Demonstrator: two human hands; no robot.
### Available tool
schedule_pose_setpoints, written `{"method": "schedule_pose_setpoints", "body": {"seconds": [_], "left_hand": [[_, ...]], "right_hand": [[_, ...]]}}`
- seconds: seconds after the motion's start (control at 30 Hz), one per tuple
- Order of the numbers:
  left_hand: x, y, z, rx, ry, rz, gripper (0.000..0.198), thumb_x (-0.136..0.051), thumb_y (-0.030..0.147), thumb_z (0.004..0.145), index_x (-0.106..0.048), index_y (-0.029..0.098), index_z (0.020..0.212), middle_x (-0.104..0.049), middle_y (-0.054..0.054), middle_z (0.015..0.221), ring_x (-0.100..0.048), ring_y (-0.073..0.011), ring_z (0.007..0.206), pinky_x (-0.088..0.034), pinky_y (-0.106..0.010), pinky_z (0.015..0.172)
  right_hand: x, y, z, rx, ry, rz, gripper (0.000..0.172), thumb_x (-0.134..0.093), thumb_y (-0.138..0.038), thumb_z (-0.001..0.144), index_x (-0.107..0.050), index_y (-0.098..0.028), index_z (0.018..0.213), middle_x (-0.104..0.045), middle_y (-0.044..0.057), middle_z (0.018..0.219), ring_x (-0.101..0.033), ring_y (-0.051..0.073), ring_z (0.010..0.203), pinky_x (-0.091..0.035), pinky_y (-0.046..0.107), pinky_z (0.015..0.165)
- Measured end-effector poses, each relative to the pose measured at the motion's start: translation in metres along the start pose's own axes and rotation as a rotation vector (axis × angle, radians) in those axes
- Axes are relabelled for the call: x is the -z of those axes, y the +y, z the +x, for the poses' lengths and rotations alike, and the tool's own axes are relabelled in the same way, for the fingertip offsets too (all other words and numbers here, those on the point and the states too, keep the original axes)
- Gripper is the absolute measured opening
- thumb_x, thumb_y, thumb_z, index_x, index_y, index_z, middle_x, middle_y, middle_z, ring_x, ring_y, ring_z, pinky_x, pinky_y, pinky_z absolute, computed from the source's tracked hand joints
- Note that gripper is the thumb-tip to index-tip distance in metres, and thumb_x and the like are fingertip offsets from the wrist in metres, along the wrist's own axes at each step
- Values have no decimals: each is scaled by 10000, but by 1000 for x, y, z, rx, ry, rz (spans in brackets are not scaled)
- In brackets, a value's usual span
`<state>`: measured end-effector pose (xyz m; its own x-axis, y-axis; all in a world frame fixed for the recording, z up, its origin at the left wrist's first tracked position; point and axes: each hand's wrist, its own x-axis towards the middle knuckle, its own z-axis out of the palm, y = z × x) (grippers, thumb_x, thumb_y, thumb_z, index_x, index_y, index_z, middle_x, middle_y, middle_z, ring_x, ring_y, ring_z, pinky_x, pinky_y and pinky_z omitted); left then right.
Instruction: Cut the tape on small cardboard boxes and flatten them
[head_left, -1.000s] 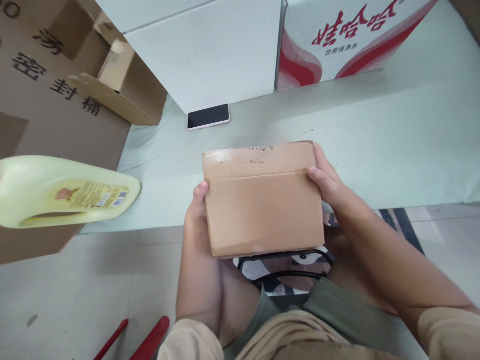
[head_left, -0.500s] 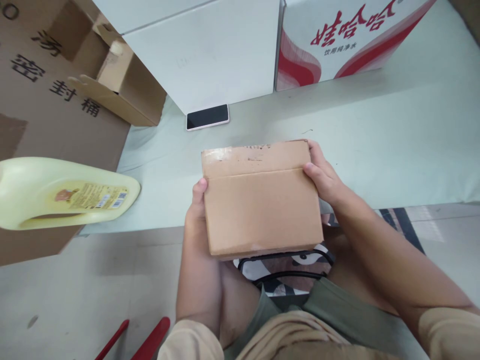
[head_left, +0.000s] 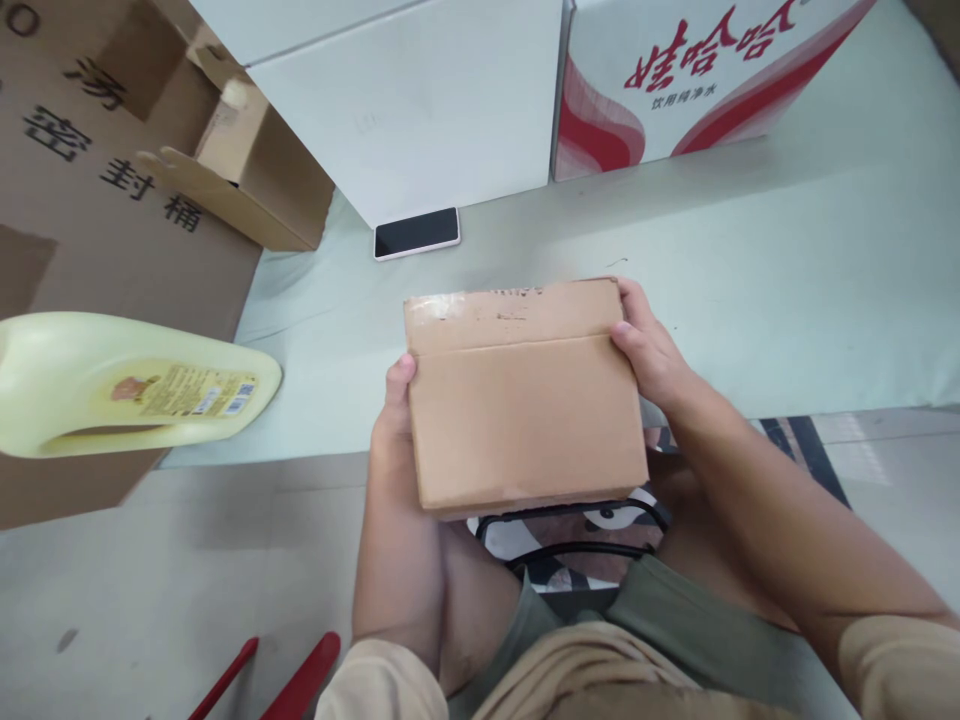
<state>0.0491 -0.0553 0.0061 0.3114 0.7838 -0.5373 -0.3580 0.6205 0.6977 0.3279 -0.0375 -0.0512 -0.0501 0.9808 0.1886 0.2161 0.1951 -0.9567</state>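
Note:
A brown cardboard box is held between my two hands at the table's front edge, its near end reaching out over my lap. My left hand grips its left side, thumb at the edge and the other fingers hidden. At the upper right corner, my right hand is closed on the box, with its thumb on the top face. Clear tape and dark print marks show along the box's far strip. Beyond it, a phone with a dark screen lies on the pale green tablecloth.
A white box and a red-and-white water carton stand at the back. To the left are a pale yellow jug, a small open carton and a large printed carton. Red bars show near the floor.

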Motion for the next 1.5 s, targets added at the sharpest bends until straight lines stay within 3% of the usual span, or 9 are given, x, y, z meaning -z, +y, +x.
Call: {"method": "schedule_pose_setpoints", "body": {"seconds": [0.4,0.67,1.2,1.5], "left_hand": [[7,1,7,32,-24,-18,790,-580,788,786,-645,250,1361,-733,-129,1315,-570,-478,1375,-531,-604,1010],[9,0,7,27,-39,-29,779,-580,789,794,-649,244,1346,-750,-137,1256,-580,-462,1368,-514,-602,1036],[10,3,10,66,14,-29,724,-550,754,819,-645,235,1313,-757,-119,1164,-628,-433,1286,-557,-529,943],[13,4,12,78,4,-44,712,-544,745,824,-661,219,1289,-769,-116,1115,-640,-420,1274,-548,-510,967]], "right_hand": [[-1,-2,0,-3,2,2,663,-472,-774,934,-501,-289,1385,-602,101,1431,-566,343,1320,-462,526,1156],[0,-4,0,-13,-14,-16,660,-472,-757,947,-525,-276,1395,-601,113,1460,-539,361,1374,-415,554,1212],[0,-7,0,-13,-52,-55,626,-438,-728,971,-532,-262,1377,-621,117,1421,-570,363,1335,-454,555,1175],[-2,-6,0,-20,-53,-11,607,-452,-709,976,-537,-250,1363,-626,126,1405,-574,366,1341,-454,558,1171]]}}
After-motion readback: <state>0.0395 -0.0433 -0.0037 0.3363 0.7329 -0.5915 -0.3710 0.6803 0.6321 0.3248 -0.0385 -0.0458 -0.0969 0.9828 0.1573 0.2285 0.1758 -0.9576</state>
